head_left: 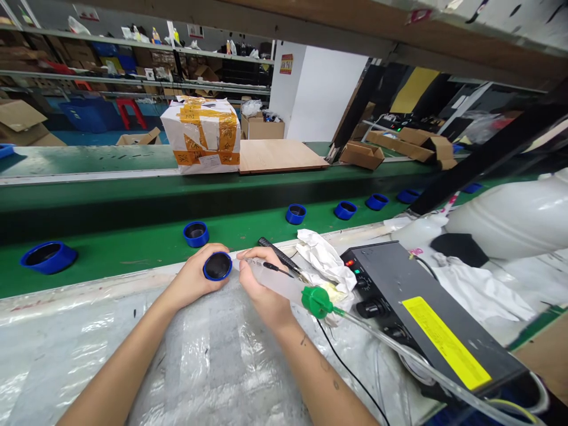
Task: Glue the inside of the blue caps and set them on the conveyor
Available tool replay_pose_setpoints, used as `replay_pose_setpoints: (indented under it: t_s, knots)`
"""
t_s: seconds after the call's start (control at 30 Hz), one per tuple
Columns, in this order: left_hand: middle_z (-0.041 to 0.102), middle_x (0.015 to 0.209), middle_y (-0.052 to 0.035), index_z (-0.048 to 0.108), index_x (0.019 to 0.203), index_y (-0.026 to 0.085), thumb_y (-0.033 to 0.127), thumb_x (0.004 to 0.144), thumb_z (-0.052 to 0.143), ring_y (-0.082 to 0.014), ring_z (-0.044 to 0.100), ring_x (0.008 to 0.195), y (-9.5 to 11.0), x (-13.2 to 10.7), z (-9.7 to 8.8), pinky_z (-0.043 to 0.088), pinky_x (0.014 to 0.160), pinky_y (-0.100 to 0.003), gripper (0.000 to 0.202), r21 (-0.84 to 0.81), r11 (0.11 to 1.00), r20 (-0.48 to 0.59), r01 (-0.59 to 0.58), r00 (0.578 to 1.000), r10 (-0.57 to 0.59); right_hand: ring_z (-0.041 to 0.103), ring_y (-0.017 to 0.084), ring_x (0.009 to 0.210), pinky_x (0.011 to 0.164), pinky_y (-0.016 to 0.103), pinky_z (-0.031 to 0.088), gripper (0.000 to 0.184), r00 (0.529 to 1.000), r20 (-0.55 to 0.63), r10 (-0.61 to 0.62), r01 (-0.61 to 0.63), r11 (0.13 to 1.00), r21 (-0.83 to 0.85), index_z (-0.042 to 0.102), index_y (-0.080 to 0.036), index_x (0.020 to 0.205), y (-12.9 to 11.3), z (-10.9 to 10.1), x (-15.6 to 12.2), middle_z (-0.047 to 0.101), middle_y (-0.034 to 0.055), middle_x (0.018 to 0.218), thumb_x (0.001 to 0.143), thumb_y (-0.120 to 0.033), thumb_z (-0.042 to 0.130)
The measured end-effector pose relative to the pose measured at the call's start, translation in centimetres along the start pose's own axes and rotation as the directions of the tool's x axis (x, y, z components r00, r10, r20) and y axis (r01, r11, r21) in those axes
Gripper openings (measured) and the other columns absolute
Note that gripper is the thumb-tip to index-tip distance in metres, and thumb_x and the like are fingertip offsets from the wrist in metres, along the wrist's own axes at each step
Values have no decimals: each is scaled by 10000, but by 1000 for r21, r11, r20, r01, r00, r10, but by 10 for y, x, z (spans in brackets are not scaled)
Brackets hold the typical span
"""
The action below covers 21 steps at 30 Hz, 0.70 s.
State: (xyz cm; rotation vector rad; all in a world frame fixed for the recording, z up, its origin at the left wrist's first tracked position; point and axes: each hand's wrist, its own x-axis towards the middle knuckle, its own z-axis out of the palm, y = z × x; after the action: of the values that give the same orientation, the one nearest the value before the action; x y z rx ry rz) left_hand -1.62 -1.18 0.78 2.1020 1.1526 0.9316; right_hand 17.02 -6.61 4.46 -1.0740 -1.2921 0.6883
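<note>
My left hand (193, 278) holds a round blue cap (217, 266) with a dark inner face turned upward. My right hand (261, 287) is shut around a clear plastic dispensing syringe (277, 284), whose thin tip points at the cap's rim from very close. A green coupling (317, 302) closes the syringe's rear end, and a clear air hose (381, 337) runs from it to the right. A black pen-like tool (277, 254) lies beyond my right fingers. Crumpled white cloth (326, 263) lies beside it.
A grey dispenser controller (426, 307) with knobs and a yellow label stands to the right. Several blue caps (295, 213) sit along a green conveyor belt (119, 263). Beyond stand a taped carton (202, 136) and a wooden board (279, 157); a white plastic container (510, 216) sits right.
</note>
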Motion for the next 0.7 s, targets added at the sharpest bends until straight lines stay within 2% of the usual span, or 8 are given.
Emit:
replay_pose_setpoints:
  t_s: [0.33, 0.43, 0.5, 0.57, 0.6, 0.63, 0.67, 0.7]
  knots:
    - [651, 1221, -78, 590, 1174, 227, 278, 774, 732, -268, 650, 1149, -2, 0, 4, 521, 1011, -418, 427, -13, 1000, 12, 3, 1000, -3, 746, 225, 900, 766, 307, 571, 48, 999, 47, 13, -10, 998, -62, 701, -228, 881, -2, -3, -1, 785, 24, 902, 844, -254, 685]
    - [581, 1278, -97, 610, 1175, 231, 281, 778, 748, -273, 608, 1225, 0, -2, 5, 502, 1055, -413, 423, 26, 1000, -44, -4, 999, 6, 743, 225, 875, 785, 328, 564, 57, 999, 13, 32, -32, 998, -58, 692, -227, 894, 0, -4, 1, 788, 31, 896, 848, -261, 687]
    - [553, 1277, -97, 638, 1158, 237, 311, 763, 775, -279, 591, 1248, 3, -1, -3, 494, 1074, -411, 425, 62, 998, -101, -7, 995, 14, 720, 194, 746, 706, 319, 556, 121, 997, -33, 67, -66, 997, 28, 662, -225, 966, 2, -6, 2, 789, 32, 892, 857, -276, 678]
    - [584, 1236, -82, 651, 1150, 243, 372, 730, 811, -287, 609, 1216, 4, 1, -19, 501, 1071, -418, 468, 84, 996, -200, 19, 980, -2, 617, 133, 539, 544, 282, 496, 199, 988, -64, 140, -128, 980, 155, 616, -228, 1047, 4, -8, 4, 788, 29, 911, 875, -314, 667]
    - [610, 1216, -75, 648, 1162, 245, 408, 714, 823, -292, 624, 1191, 2, 1, -30, 508, 1064, -426, 508, 89, 994, -285, 62, 958, -34, 550, 107, 467, 482, 267, 450, 223, 980, -78, 183, -163, 964, 210, 597, -232, 1064, 5, -9, 5, 787, 27, 925, 880, -335, 668]
    - [633, 1213, -71, 640, 1185, 247, 446, 704, 826, -300, 637, 1172, -2, 1, -42, 517, 1054, -438, 552, 91, 987, -393, 132, 916, -86, 507, 92, 433, 449, 257, 416, 241, 971, -92, 219, -190, 948, 257, 582, -234, 1070, 6, -10, 6, 787, 27, 936, 881, -352, 674]
    - [649, 1223, -73, 625, 1225, 250, 480, 703, 824, -310, 651, 1153, -7, 0, -54, 528, 1038, -453, 604, 83, 969, -505, 233, 848, -160, 484, 83, 419, 433, 250, 393, 257, 963, -106, 249, -209, 933, 293, 571, -236, 1073, 8, -10, 7, 787, 29, 945, 879, -364, 681]
    - [658, 1244, -82, 603, 1272, 252, 510, 712, 812, -327, 657, 1154, -15, -1, -65, 530, 1033, -476, 651, 68, 935, -607, 348, 758, -238, 481, 81, 419, 428, 246, 384, 270, 955, -116, 272, -223, 921, 320, 564, -235, 1073, 9, -11, 8, 787, 31, 949, 875, -369, 690]
